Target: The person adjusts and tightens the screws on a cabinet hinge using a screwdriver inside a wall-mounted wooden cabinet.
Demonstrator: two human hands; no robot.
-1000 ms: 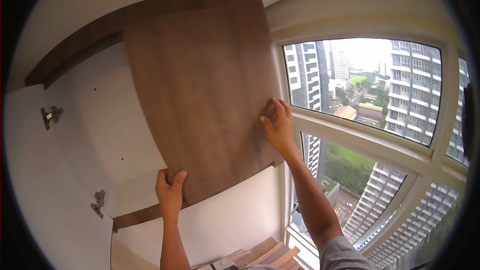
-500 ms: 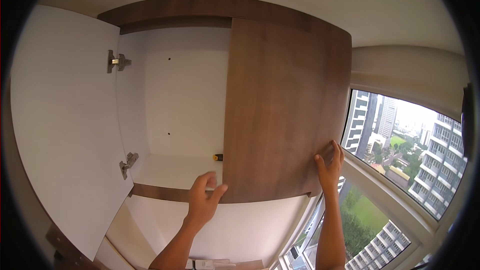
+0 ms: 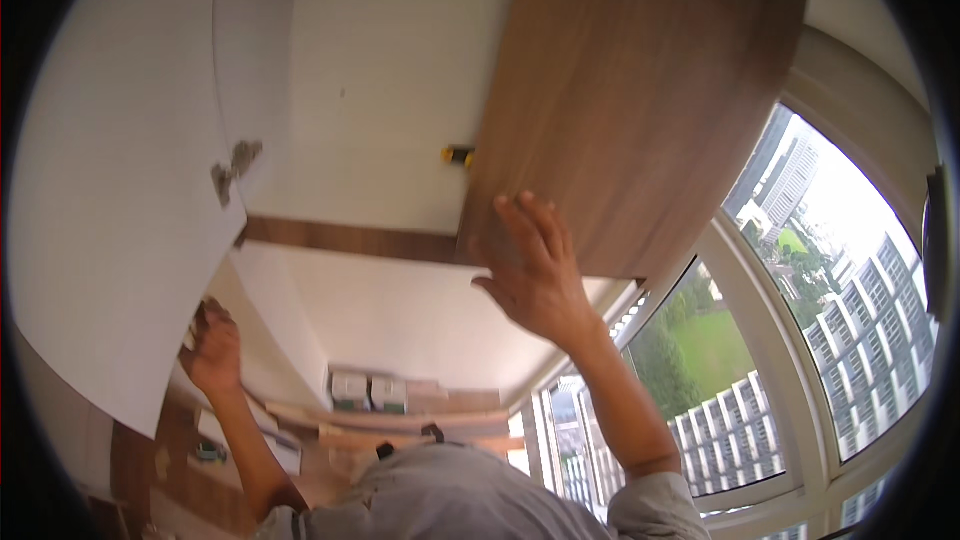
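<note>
Handling cabinet doors, looks like: we've got the white door (image 3: 110, 170) open at 9 o'clock, brown door (image 3: 640, 110) at 2. Our right hand (image 3: 540, 275), near centre, has its grip spread wide, empty; left hand (image 3: 214, 348) at 8 is curled, can't tell round what. Next move probably calls for steadying either door.

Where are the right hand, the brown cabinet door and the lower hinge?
Right hand (image 3: 542, 292), head view: back of the hand.
Brown cabinet door (image 3: 640, 110), head view: middle of its outer face.
Lower hinge (image 3: 244, 157), head view: its body.
</note>
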